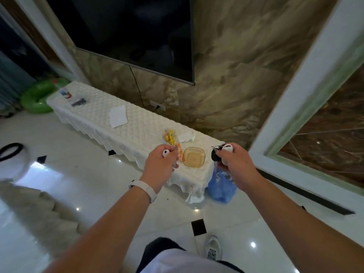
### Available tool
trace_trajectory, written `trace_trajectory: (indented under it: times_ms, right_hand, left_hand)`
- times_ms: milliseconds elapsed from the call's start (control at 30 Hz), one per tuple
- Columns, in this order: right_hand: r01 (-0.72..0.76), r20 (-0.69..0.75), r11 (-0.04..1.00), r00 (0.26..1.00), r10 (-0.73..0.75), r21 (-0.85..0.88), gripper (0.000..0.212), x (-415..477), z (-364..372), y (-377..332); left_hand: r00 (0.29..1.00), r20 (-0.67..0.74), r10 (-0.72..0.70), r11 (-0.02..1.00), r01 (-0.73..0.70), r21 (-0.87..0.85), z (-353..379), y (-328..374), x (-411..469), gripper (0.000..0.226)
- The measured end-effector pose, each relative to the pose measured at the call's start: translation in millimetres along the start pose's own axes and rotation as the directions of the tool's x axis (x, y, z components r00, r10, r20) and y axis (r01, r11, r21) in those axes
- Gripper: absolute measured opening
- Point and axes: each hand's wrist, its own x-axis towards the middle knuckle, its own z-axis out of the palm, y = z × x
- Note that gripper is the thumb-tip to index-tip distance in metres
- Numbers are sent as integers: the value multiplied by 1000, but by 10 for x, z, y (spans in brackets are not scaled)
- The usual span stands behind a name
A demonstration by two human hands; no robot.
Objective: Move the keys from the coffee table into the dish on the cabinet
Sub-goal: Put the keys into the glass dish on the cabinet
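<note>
An amber glass dish (194,157) sits near the right end of a long low cabinet (94,111) draped in white quilted cloth. My right hand (234,164) hovers just right of the dish, shut on a black key fob with a metal ring (214,154). My left hand (159,168) is just left of the dish, closed around a thin silver piece that looks like a key (175,163). Both thumbs carry a white cap. The dish looks empty.
Snack packets (169,137) and a tissue (186,136) lie behind the dish, with a white paper (118,116) and small items (76,99) farther left. A blue plastic bag (221,186) stands at the cabinet's right end. A dark TV (128,26) hangs above. A green swim ring (37,97) lies far left.
</note>
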Motion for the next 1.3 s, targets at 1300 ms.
trace_trajectory:
  times_ms: [1300]
  right_hand:
    - [-216, 35, 843, 963, 267, -492, 13, 4212, 1324, 2233]
  left_hand:
    - [852, 155, -501, 859, 467, 211, 1777, -2657, 3959, 10]
